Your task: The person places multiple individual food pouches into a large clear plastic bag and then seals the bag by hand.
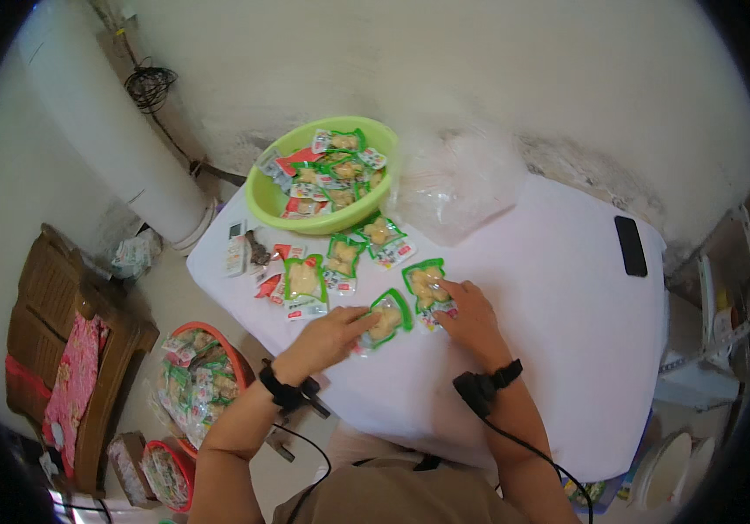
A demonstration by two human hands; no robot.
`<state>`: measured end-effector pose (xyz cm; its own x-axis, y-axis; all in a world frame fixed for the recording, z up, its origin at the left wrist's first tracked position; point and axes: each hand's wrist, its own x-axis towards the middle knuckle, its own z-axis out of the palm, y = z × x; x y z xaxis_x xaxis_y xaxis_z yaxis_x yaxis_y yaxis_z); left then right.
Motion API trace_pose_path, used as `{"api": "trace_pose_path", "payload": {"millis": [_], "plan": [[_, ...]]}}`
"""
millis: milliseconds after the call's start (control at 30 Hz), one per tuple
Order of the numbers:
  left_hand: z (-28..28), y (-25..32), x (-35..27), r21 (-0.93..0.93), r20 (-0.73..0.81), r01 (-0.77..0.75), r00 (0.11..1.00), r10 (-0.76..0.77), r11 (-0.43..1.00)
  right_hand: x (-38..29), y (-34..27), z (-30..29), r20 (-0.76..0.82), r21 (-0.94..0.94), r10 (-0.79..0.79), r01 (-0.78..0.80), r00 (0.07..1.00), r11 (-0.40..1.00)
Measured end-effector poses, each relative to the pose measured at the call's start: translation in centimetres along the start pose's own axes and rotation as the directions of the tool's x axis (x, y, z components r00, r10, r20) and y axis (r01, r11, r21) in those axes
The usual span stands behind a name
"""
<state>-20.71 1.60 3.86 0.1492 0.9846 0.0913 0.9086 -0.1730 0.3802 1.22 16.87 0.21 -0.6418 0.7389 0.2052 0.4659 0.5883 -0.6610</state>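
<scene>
My left hand (pixel 338 335) rests with its fingers on a green-edged clear food packet (pixel 386 319) near the middle of the white-covered table (pixel 584 367). Just right of it, my right hand (pixel 470 318) touches another green-edged packet (pixel 426 285) holding pale round pieces. Whether either hand grips its packet or only presses on it cannot be told. Several similar packets (pixel 305 278) lie to the left, some over red and white ones. Behind them stands a light green plastic basin (pixel 322 226) with mixed packets inside. A crumpled clear plastic bag (pixel 460 190) lies beside the basin.
A white remote control (pixel 235 249) and a small dark object (pixel 258 247) lie at the table's left; a black smartphone (pixel 630 245) lies at the right. On the floor to the left are a red basin (pixel 237 357) heaped with packets and a wooden chair (pixel 113 380). Cables hang from both wrist straps.
</scene>
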Motion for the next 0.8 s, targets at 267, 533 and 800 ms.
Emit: {"api": "trace_pose_path", "payload": {"millis": [267,533,800], "plan": [[3.4,1.2,0.6,0.052,-0.231,0.139,0.965,-0.123,0.989,0.1,0.3,-0.4,0.05,-0.01,0.002,-0.001,0.999,1.0],[3.1,0.8,1.8,-0.008,-0.057,0.27,0.961,-0.27,0.963,0.0,-0.6,0.7,0.024,-0.075,-0.131,0.132,0.991,0.988],[3.2,1.0,3.0,0.013,-0.089,0.274,0.958,-0.271,0.962,0.0,-0.3,1.4,0.032,-0.145,-0.104,0.108,0.994,0.984]]}}
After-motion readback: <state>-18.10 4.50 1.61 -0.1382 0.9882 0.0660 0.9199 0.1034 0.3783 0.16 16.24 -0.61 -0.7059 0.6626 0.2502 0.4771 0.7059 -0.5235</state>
